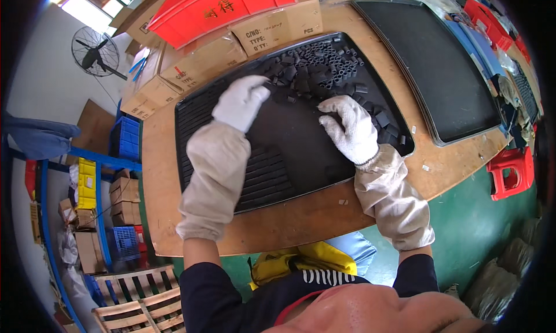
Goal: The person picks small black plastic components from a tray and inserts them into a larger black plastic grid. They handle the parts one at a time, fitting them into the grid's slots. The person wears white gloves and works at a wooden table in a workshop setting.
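Observation:
A large black tray (301,193) lies on the wooden table. Short black tubes (339,57) are heaped loose at its far right, some standing on end. Toward the left of the tray, black pieces are laid side by side in neat rows (263,179). My left hand (238,103), in a white knit glove, hovers over the tray's left-middle part; its curled fingertips are smeared by motion. My right hand (350,129), gloved likewise, is over the right part beside the loose tubes. Its thumb and forefinger are apart, with nothing plainly visible between them. Beige sleeve covers wrap both forearms.
Cardboard boxes (275,28) stand behind the tray, with a red bin (223,11) on top. A stack of black trays (434,66) lies at the right. A red stool (511,173) is on the green floor, and a wooden pallet (139,301) lies at the lower left.

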Demonstrator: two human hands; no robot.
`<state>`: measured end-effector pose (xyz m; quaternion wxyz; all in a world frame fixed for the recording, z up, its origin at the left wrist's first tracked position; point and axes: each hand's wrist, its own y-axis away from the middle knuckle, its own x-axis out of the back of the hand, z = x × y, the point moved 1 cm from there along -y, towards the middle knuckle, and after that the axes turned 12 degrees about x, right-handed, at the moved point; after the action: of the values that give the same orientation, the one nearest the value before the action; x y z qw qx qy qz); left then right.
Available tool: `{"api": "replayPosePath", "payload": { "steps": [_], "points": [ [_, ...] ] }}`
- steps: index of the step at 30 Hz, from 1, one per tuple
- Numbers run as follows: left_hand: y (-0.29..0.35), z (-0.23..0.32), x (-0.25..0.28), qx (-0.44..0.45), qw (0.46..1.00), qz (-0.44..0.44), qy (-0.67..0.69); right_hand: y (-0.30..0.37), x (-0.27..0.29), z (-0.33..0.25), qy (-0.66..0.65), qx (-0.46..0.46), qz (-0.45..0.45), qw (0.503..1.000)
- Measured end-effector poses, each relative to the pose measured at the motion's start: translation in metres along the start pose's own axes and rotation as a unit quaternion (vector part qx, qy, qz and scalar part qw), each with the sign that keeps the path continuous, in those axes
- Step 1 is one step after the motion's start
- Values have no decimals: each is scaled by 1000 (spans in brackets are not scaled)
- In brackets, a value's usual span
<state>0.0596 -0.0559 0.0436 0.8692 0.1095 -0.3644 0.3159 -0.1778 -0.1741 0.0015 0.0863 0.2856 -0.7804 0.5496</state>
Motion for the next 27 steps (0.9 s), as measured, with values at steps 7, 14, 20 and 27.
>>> {"api": "replayPosePath", "payload": {
  "steps": [7, 14, 20, 27],
  "points": [
    [-92, -85, 43, 120, 929, 88, -339, 2, -2, 1, 41, 59, -21, 997],
    [-108, -106, 31, 114, 904, 26, -412, 1, -1, 0, 65, 75, -29, 995],
    [-100, -61, 18, 212, 895, 84, -384, 6, 1, 5, 72, 62, -61, 994],
    [-96, -62, 24, 26, 827, -2, -562, 14, -14, 7, -7, 75, -109, 991]
  ]
}}
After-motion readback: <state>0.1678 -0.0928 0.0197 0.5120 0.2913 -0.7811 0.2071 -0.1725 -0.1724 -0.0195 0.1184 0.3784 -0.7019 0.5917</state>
